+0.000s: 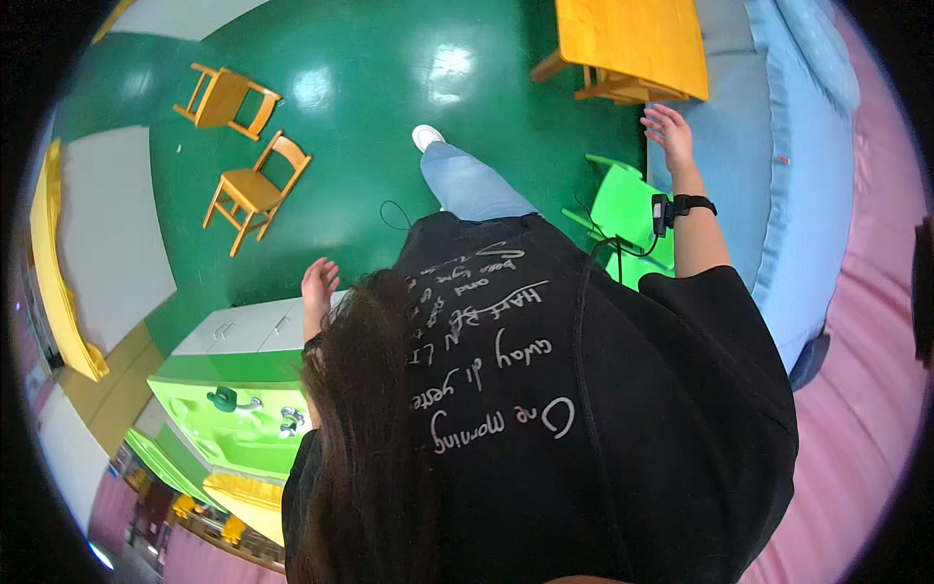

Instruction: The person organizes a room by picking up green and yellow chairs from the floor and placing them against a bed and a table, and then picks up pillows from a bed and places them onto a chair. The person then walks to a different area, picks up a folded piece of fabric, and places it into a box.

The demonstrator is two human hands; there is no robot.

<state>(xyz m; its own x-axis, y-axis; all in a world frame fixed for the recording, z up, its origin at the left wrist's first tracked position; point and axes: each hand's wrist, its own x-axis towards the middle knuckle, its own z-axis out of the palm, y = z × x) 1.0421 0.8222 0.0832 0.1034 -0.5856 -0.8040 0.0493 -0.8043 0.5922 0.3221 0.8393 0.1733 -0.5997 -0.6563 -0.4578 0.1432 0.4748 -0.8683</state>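
Observation:
My left hand (319,283) hangs low at the left with its fingers loosely apart and nothing in them. Closest to it are a wooden chair (250,190) and a row of white cabinet fronts (255,328). Stretched out at the right, my right hand (669,138) is open, its fingers spread and bare. Just beyond those fingertips is the near edge of a yellow wooden table (637,39); whether they touch I cannot tell. A black strap with a small device (671,209) circles my right wrist. A green plastic chair (625,206) stands beside that forearm.
Another wooden chair (226,99) stands farther left on the green floor (375,107). A light green sink unit (224,419) with taps is at the lower left. Along the right runs a light-blue, fabric-covered piece (808,185). A thin dark cable (582,341) trails over my black shirt.

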